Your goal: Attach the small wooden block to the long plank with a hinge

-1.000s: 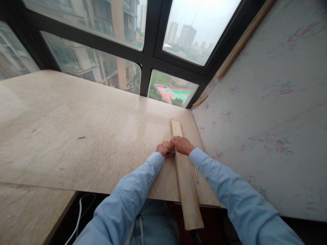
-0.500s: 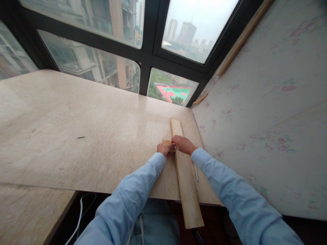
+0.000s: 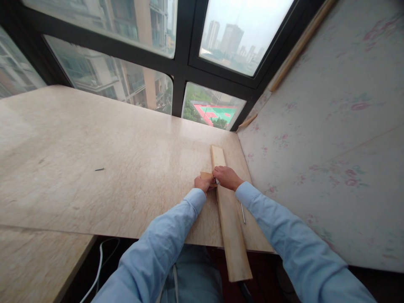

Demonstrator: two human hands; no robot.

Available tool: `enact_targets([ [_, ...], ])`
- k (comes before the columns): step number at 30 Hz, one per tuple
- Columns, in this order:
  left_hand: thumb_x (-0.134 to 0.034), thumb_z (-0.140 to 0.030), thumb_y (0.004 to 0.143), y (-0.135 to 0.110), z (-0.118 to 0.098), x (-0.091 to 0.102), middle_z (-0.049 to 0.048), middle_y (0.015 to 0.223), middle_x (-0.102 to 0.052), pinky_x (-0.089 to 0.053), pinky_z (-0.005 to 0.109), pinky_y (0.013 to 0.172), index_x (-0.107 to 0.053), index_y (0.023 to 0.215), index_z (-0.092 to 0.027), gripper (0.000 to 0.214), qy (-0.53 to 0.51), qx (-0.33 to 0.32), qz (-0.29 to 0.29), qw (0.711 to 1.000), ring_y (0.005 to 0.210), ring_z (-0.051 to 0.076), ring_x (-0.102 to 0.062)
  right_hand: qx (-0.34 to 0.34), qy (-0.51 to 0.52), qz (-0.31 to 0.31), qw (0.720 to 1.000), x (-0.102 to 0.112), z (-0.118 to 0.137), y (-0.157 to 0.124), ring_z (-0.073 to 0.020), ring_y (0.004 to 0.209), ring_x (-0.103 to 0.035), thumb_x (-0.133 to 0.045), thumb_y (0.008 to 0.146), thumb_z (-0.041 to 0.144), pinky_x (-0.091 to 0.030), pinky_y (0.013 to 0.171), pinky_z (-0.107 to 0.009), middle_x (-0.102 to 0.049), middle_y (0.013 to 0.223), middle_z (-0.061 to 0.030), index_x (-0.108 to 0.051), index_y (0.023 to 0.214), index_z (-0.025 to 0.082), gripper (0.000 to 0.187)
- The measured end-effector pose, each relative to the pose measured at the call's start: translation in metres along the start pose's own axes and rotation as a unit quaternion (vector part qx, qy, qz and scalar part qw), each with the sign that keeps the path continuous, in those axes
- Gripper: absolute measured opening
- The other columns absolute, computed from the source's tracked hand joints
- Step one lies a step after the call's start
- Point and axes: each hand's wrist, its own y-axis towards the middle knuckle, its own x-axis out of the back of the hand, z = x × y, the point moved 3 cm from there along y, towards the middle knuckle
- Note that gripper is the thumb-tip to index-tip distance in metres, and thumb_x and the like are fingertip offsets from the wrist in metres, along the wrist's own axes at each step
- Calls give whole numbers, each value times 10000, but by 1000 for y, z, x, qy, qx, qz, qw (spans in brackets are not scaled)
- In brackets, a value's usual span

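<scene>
A long wooden board lies on the marble-look surface, its near end jutting past the front edge. Left of it, my left hand is closed on a small flat tan piece, which could be wood or stiff paper. My right hand rests over the board with its fingers pinched together at the board's left edge. A small shiny metal piece shows under those fingers; its kind is too small to make out. The two hands nearly meet there, and the fingertips are partly hidden.
A thin metal rod lies right of the board, by my right forearm. One dark nail or screw lies far left on the surface. A papered wall bounds the right side, windows the back. A white cable hangs at lower left.
My right hand has shifted very slightly at the board's edge. Otherwise the board, the tan piece and my left hand stay where they were.
</scene>
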Motion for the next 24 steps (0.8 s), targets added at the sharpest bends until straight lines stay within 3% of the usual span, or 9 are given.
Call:
enact_targets([
  [6, -730, 1, 575, -2, 1, -1, 3, 646, -624, -544, 280, 529, -614, 740, -117, 233, -15, -12, -1, 1000, 557, 140, -602, -48, 14, -12, 999, -2, 3, -1, -234, 979, -581, -415, 957, 198, -403, 775, -302, -627, 1027, -146, -615, 981, 119, 217],
  [10, -695, 26, 562, 0, 3, 0, 17, 662, -641, -550, 286, 536, -620, 758, -105, 248, -32, -23, 8, 999, 562, 150, -616, -130, 38, -33, 990, -3, -7, -11, -205, 970, -600, -327, 1011, 329, -413, 756, -278, -633, 1040, -116, -596, 991, 155, 320],
  [13, -656, 44, 561, 2, 5, 1, 25, 676, -650, -557, 291, 543, -612, 758, -105, 251, -32, -23, 16, 999, 572, 160, -629, -212, 53, -42, 975, -8, -27, -33, -217, 1045, -587, -394, 988, 352, -424, 794, -278, -614, 1114, -132, -572, 1084, 145, 290],
  [17, -646, 49, 552, 5, 6, 2, 35, 704, -661, -567, 301, 554, -598, 774, -108, 277, -34, -18, 13, 999, 587, 173, -643, -329, 88, -25, 940, -26, -58, -74, -278, 1105, -569, -507, 920, 315, -430, 838, -327, -582, 1168, -192, -551, 1167, 99, 332],
  [19, -653, 42, 549, 6, 6, 2, 36, 707, -662, -570, 301, 559, -598, 790, -108, 289, -30, -21, 9, 999, 590, 175, -645, -373, 158, 2, 914, -40, -67, -92, -298, 1161, -544, -522, 906, 342, -422, 869, -345, -558, 1228, -220, -534, 1214, 91, 398],
  [24, -655, 28, 557, 4, 5, 3, 42, 701, -659, -565, 299, 529, -592, 798, -96, 278, -21, -29, 4, 999, 580, 174, -638, -387, 257, 43, 884, -71, -67, -105, -271, 1089, -606, -521, 895, 419, -436, 823, -308, -635, 1152, -211, -565, 1192, 71, 459],
])
